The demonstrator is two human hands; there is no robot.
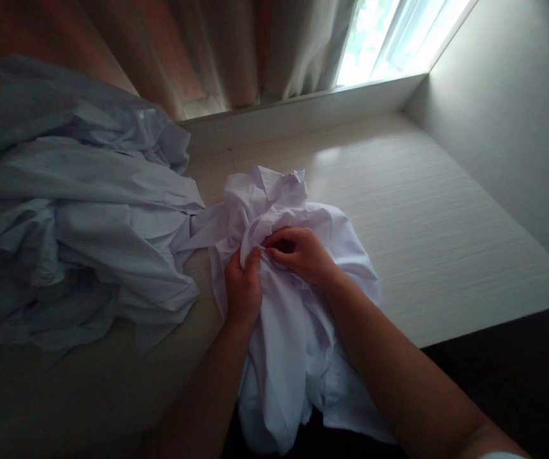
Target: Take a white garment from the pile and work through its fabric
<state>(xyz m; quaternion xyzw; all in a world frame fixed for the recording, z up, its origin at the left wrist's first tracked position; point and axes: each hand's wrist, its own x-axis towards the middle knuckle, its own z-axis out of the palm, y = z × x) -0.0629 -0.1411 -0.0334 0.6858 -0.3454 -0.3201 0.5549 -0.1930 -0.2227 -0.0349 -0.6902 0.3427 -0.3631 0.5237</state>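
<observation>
A white shirt (281, 338) lies crumpled on the pale wooden surface (427, 210), its collar end toward the window and its lower part hanging over the near edge. My left hand (244, 284) grips a fold of the shirt, thumb on top. Just to the right, my right hand (300, 252) pinches the cloth between thumb and forefinger close to the left thumb. The fingertips of both hands nearly meet. Whatever small detail of the shirt sits between them is too small to make out.
A heap of white garments (87, 191) lies on the left, touching the shirt's left side. Behind the surface hang brown curtains (217, 51), with a bright window (389, 38) at the back right. A pale wall (508, 115) bounds the right side.
</observation>
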